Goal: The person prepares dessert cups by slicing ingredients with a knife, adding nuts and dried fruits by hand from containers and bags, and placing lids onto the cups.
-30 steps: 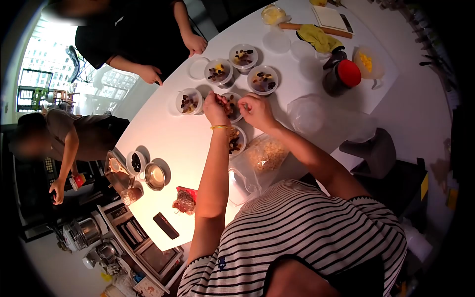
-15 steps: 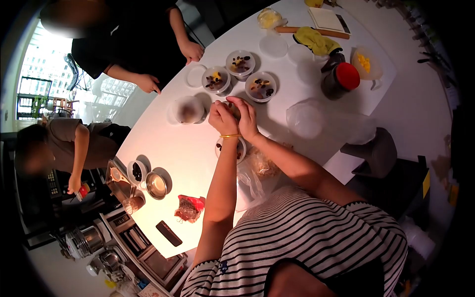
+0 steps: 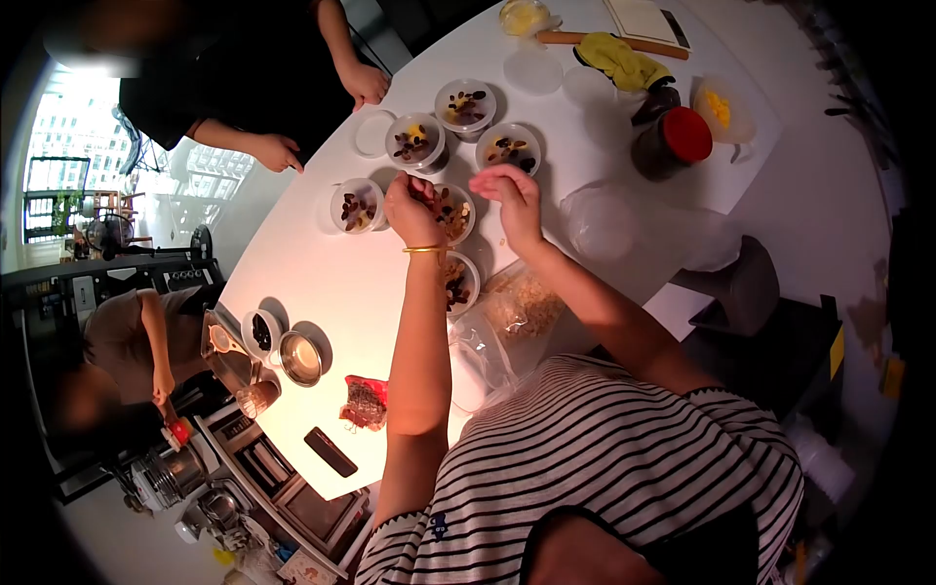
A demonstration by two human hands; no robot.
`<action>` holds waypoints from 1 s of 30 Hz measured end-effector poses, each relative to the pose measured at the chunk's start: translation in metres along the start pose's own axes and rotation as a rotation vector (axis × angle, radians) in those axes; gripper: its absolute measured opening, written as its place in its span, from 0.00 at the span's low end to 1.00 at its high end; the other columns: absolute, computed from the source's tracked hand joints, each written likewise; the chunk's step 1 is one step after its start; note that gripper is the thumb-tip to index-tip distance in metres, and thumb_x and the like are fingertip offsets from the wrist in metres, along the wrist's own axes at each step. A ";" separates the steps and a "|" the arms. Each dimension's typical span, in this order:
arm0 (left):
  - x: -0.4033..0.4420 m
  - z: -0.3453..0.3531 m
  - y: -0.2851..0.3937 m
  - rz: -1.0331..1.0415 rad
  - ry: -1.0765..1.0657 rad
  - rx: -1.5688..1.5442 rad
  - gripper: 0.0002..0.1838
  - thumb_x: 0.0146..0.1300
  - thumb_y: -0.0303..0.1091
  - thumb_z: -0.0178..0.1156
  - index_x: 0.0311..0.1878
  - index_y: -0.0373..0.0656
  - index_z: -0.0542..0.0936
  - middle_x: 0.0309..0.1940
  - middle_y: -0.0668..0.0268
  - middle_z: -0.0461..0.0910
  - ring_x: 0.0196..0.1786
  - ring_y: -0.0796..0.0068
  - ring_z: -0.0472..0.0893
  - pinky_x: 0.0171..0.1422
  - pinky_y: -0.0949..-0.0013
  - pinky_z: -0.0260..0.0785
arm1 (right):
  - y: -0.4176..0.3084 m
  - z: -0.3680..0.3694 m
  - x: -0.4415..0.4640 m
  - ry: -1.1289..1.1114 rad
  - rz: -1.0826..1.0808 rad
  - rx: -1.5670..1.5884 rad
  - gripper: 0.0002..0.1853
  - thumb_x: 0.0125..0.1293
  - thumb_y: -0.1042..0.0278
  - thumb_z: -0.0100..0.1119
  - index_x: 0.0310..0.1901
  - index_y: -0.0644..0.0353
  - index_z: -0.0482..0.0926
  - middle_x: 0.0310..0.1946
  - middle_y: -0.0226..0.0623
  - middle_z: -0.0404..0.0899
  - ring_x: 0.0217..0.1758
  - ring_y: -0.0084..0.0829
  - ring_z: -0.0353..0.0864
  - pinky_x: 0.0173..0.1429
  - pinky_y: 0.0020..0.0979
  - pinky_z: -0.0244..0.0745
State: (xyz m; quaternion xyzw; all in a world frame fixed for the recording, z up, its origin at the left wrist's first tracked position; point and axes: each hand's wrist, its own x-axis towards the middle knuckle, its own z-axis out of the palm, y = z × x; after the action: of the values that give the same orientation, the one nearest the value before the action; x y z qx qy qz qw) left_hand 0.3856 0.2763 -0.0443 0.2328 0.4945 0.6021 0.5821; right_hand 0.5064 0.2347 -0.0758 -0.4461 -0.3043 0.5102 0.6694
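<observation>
My left hand (image 3: 414,211), a gold bracelet on its wrist, is at the left rim of a clear cup (image 3: 456,216) with tan flakes and dark pieces. Its fingers are curled in, and what they hold, if anything, is hidden. My right hand (image 3: 513,203) is on the other side, fingers extended and apart from the left, with nothing seen in it. Nearer me stands another topped cup (image 3: 460,285), beside a clear bag of flakes (image 3: 522,300). Around my hands are more cups with dark and yellow toppings, including a left cup (image 3: 357,207) and a right cup (image 3: 508,149).
A red-lidded jar (image 3: 673,142), yellow gloves (image 3: 622,62) and a rolling pin (image 3: 609,43) lie at the far right. A metal bowl (image 3: 300,359), phone (image 3: 331,452) and red packet (image 3: 366,402) are at left. One person's hand (image 3: 365,86) rests at the table edge; another person works farther left.
My hands, pressed together over the cup before, have separated; the left moved left and the right moved right. The cup between them now shows. The view shifted slightly, and the person at left bent lower.
</observation>
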 end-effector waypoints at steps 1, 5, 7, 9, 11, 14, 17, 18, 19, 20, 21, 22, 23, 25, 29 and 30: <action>-0.001 0.000 0.000 -0.002 0.002 -0.001 0.17 0.66 0.41 0.43 0.22 0.45 0.65 0.15 0.68 0.66 0.16 0.79 0.62 0.19 0.78 0.51 | 0.005 -0.011 -0.001 -0.011 0.018 -0.087 0.10 0.63 0.75 0.43 0.38 0.65 0.76 0.34 0.40 0.81 0.37 0.29 0.80 0.47 0.28 0.74; 0.002 -0.001 0.001 -0.075 -0.014 -0.075 0.16 0.66 0.40 0.42 0.23 0.46 0.63 0.16 0.70 0.63 0.16 0.79 0.59 0.18 0.76 0.49 | 0.013 -0.035 -0.014 -0.077 -0.015 -0.226 0.07 0.61 0.77 0.48 0.38 0.67 0.76 0.33 0.36 0.81 0.34 0.24 0.79 0.44 0.27 0.74; 0.001 -0.009 0.002 -0.140 -0.011 -0.124 0.15 0.66 0.40 0.42 0.23 0.47 0.63 0.15 0.70 0.61 0.16 0.79 0.58 0.18 0.75 0.48 | 0.003 -0.046 -0.024 -0.199 -0.187 -0.739 0.07 0.55 0.75 0.58 0.36 0.65 0.78 0.27 0.39 0.79 0.28 0.33 0.80 0.38 0.27 0.76; 0.004 -0.014 0.008 -0.230 -0.122 -0.276 0.15 0.65 0.39 0.43 0.22 0.48 0.64 0.14 0.71 0.61 0.14 0.78 0.57 0.17 0.75 0.48 | 0.008 -0.059 -0.026 -0.334 -0.253 -0.983 0.09 0.51 0.72 0.62 0.34 0.63 0.79 0.29 0.42 0.77 0.32 0.39 0.79 0.40 0.32 0.77; 0.005 -0.022 0.011 -0.263 -0.163 -0.341 0.14 0.65 0.39 0.44 0.22 0.48 0.65 0.14 0.71 0.60 0.14 0.79 0.57 0.17 0.76 0.47 | 0.025 -0.065 -0.031 -0.568 -0.356 -1.297 0.09 0.49 0.70 0.63 0.32 0.62 0.79 0.32 0.42 0.77 0.40 0.41 0.78 0.43 0.37 0.76; 0.006 -0.033 0.018 -0.405 -0.255 -0.577 0.14 0.63 0.37 0.44 0.21 0.46 0.65 0.15 0.71 0.61 0.16 0.78 0.59 0.17 0.77 0.48 | 0.042 -0.069 -0.029 -0.693 -0.420 -1.436 0.07 0.46 0.73 0.60 0.30 0.63 0.79 0.34 0.43 0.78 0.43 0.40 0.78 0.43 0.36 0.77; 0.002 -0.042 0.023 -0.438 -0.262 -0.680 0.14 0.63 0.37 0.45 0.21 0.45 0.66 0.16 0.70 0.63 0.18 0.78 0.60 0.17 0.77 0.49 | 0.044 -0.066 -0.029 -0.772 -0.469 -1.568 0.07 0.45 0.76 0.57 0.29 0.64 0.80 0.33 0.43 0.78 0.42 0.39 0.79 0.43 0.35 0.77; 0.001 -0.046 0.025 -0.424 -0.274 -0.711 0.14 0.63 0.36 0.45 0.23 0.42 0.69 0.18 0.68 0.67 0.20 0.76 0.66 0.18 0.77 0.52 | 0.043 -0.065 -0.028 -0.772 -0.487 -1.602 0.07 0.44 0.77 0.56 0.28 0.64 0.80 0.32 0.44 0.79 0.41 0.39 0.79 0.43 0.35 0.77; 0.000 -0.045 0.028 -0.420 -0.274 -0.717 0.14 0.63 0.36 0.45 0.23 0.42 0.69 0.18 0.68 0.67 0.20 0.76 0.66 0.18 0.77 0.52 | 0.048 -0.068 -0.026 -0.777 -0.491 -1.605 0.07 0.44 0.77 0.56 0.28 0.64 0.80 0.32 0.44 0.79 0.41 0.39 0.79 0.43 0.35 0.77; -0.003 -0.044 0.032 -0.419 -0.183 -0.716 0.14 0.63 0.36 0.45 0.24 0.41 0.71 0.19 0.66 0.69 0.21 0.75 0.68 0.19 0.77 0.54 | 0.054 -0.070 -0.023 -0.778 -0.519 -1.619 0.06 0.45 0.76 0.57 0.27 0.64 0.80 0.32 0.44 0.80 0.38 0.39 0.79 0.42 0.33 0.77; -0.005 -0.044 0.036 -0.417 -0.091 -0.714 0.14 0.64 0.35 0.45 0.26 0.39 0.73 0.20 0.64 0.71 0.23 0.74 0.71 0.19 0.77 0.56 | 0.060 -0.072 -0.023 -0.780 -0.547 -1.631 0.05 0.45 0.76 0.57 0.27 0.64 0.79 0.31 0.45 0.80 0.36 0.39 0.80 0.41 0.32 0.76; -0.004 -0.050 0.034 -0.433 -0.134 -0.742 0.16 0.65 0.36 0.43 0.22 0.41 0.70 0.24 0.60 0.73 0.26 0.72 0.75 0.18 0.78 0.58 | 0.056 -0.072 -0.023 -0.782 -0.551 -1.629 0.05 0.45 0.76 0.57 0.27 0.64 0.79 0.31 0.45 0.80 0.36 0.39 0.80 0.41 0.32 0.76; -0.006 -0.050 0.033 -0.429 -0.133 -0.742 0.16 0.65 0.36 0.43 0.22 0.41 0.70 0.24 0.60 0.73 0.26 0.72 0.75 0.18 0.78 0.58 | 0.046 -0.069 -0.023 -0.677 -0.234 -1.333 0.04 0.48 0.75 0.57 0.27 0.64 0.79 0.31 0.44 0.81 0.34 0.38 0.80 0.41 0.31 0.76; -0.015 -0.048 0.025 -0.490 -0.328 -0.818 0.15 0.65 0.36 0.44 0.22 0.41 0.70 0.26 0.61 0.73 0.25 0.72 0.75 0.18 0.78 0.58 | 0.026 -0.059 -0.027 -0.568 0.062 -1.023 0.04 0.50 0.74 0.57 0.27 0.64 0.78 0.30 0.43 0.81 0.33 0.37 0.80 0.40 0.30 0.76; -0.040 -0.018 0.014 -0.531 -0.369 -0.867 0.14 0.64 0.37 0.45 0.23 0.42 0.69 0.27 0.62 0.73 0.25 0.73 0.73 0.21 0.74 0.60 | -0.021 -0.036 -0.040 -0.069 0.649 0.134 0.07 0.59 0.68 0.53 0.32 0.62 0.75 0.31 0.39 0.80 0.35 0.34 0.80 0.44 0.31 0.75; -0.046 -0.006 0.012 -0.515 -0.388 -0.835 0.15 0.65 0.37 0.45 0.23 0.42 0.67 0.27 0.62 0.73 0.25 0.71 0.72 0.24 0.73 0.62 | -0.024 -0.029 -0.039 -0.026 0.708 0.414 0.08 0.60 0.66 0.50 0.31 0.61 0.74 0.33 0.40 0.80 0.37 0.33 0.80 0.46 0.30 0.74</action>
State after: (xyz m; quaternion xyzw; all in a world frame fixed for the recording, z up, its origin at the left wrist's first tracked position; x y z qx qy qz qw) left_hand 0.3842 0.2337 -0.0228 -0.0406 0.1369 0.5312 0.8352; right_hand 0.5296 0.1877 -0.0644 -0.3726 -0.0313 0.7651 0.5242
